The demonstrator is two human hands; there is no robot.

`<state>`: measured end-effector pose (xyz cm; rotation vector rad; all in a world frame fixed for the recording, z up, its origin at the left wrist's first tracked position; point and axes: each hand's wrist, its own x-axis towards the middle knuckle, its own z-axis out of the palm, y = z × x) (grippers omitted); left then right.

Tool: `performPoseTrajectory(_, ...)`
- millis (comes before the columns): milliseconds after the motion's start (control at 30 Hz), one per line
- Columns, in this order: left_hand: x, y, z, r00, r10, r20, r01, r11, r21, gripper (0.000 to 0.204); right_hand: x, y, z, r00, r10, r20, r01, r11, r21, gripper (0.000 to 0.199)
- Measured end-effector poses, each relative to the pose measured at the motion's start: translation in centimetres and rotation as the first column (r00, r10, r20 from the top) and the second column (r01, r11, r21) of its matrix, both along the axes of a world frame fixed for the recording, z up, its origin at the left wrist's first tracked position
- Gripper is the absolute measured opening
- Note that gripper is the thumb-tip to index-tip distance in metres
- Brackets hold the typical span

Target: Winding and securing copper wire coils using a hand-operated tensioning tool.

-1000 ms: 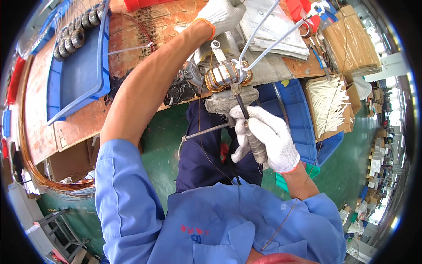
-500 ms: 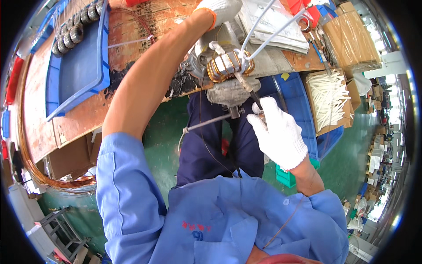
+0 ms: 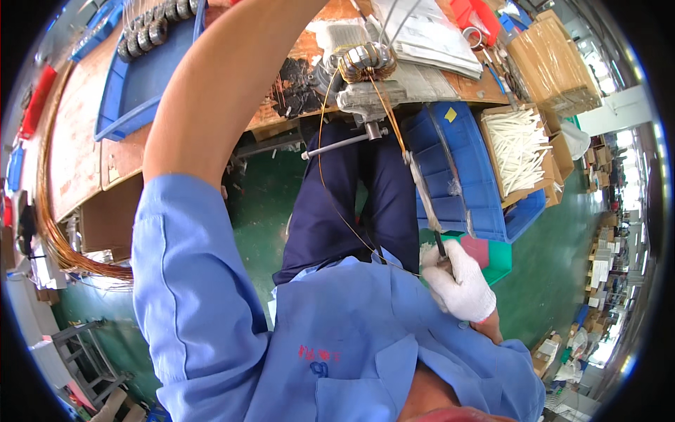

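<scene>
Thin, springy copper winding wire [image 3: 351, 218], light but kink-prone: I am pulling it taut from the copper-wound ring coil [image 3: 367, 62] at the wooden worktop's [image 3: 77, 141] near edge, my white-gloved right hand [image 3: 457, 285] clamped on its hooked puller [image 3: 424, 200]; left hand unseen.

Right hand [image 3: 458, 287], white glove: grips thin hooked tool [image 3: 424, 197]. Copper wire [image 3: 330, 183] runs to wound coil [image 3: 367, 62] on workbench [image 3: 77, 141]. Left arm raised.

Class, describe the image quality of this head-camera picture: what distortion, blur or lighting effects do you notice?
Head view: fisheye bends the workbench edge; a black rim frames the picture; the gloved right hand and its hooked tool look slightly smeared; lighting is even, brightest at the right.
</scene>
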<state>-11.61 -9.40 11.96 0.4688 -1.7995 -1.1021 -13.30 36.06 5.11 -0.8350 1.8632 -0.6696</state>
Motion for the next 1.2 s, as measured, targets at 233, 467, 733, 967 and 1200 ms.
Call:
performPoseTrajectory(233,8.6,-0.1,-4.4,0.998,0.003,0.060,-0.020,0.962,0.271,0.050,0.6,9.7,0.5,0.965,0.258,-0.035,-0.259,0.965,-0.039,0.018)
performPoseTrajectory(467,11.9,13.0,-15.0,0.791,0.599,0.120,-0.466,0.719,-0.516,0.086,2.2,15.5,0.7,0.798,0.591,-0.121,-0.603,0.772,-0.204,0.016)
performPoseTrajectory(733,7.0,18.6,-14.3,0.696,0.477,-0.537,-0.369,0.879,0.302,0.053,1.2,18.0,0.6,0.690,0.680,-0.249,-0.718,0.686,-0.115,0.017)
performPoseTrajectory(967,9.5,14.1,-11.2,0.412,0.372,-0.832,0.384,0.757,0.529,0.038,-8.2,26.4,-11.1,0.517,0.711,-0.476,-0.187,0.636,0.748,0.020)
performPoseTrajectory(1200,10.4,8.8,-7.4,0.658,0.243,-0.712,0.316,0.770,0.555,0.066,-5.8,12.6,-8.3,0.718,0.397,-0.572,-0.183,0.900,0.395,0.031)
